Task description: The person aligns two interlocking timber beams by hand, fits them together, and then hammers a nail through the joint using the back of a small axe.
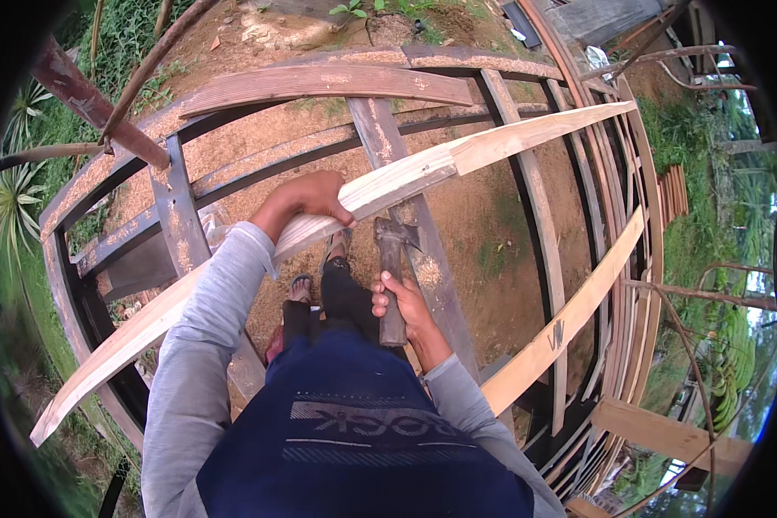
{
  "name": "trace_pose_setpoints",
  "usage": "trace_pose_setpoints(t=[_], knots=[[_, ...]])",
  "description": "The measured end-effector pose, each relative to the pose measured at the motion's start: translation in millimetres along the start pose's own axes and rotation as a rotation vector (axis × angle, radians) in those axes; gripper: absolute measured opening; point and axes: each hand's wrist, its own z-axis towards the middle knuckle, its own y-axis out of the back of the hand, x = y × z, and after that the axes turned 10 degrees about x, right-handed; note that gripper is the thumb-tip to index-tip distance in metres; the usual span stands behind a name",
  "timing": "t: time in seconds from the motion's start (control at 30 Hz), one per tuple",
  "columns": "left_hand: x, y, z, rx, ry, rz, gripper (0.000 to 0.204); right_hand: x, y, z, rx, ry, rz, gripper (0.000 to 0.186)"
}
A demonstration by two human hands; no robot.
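A long pale wooden beam [406, 177] crosses in front of me, slanting from the near left up to the far right. Its near side looks rough, with a step partway along. My left hand [312, 197] is closed over the beam left of its middle, the thumb on the near side. In my right hand [413, 309], a hatchet [390, 255] is held by its wooden handle. The dark metal head points up and sits just below the beam, apart from it. Fingers of the right hand wrap round the handle's lower half.
Dark frame bars [527, 198] dusted with wood shavings surround me. A reddish grooved board [328, 82] lies along the far bar. At the right are a pale plank [570, 324] with a dark mark and several stacked long strips. A rusty post [95, 104] stands far left.
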Motion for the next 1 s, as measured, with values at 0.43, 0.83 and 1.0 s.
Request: trace_pose_setpoints(t=[0.43, 0.83, 1.0], knots=[[2.1, -4.3, 14.5, 0.015, 0.03, 0.005, 0.064, 41.4, 13.2, -45.6, -0.283, 0.125, -0.843, 0.035], [13.9, -6.2, 5.7, 0.015, -0.049, 0.015, 0.06, 89.4, -15.8, -11.7, -0.571, 0.557, -1.768, 0.03], [14.3, -8.6, -8.2, -0.002, -0.03, -0.014, 0.06, 93.1, -50.3, -28.1, -0.443, 0.495, -1.786, 0.035]])
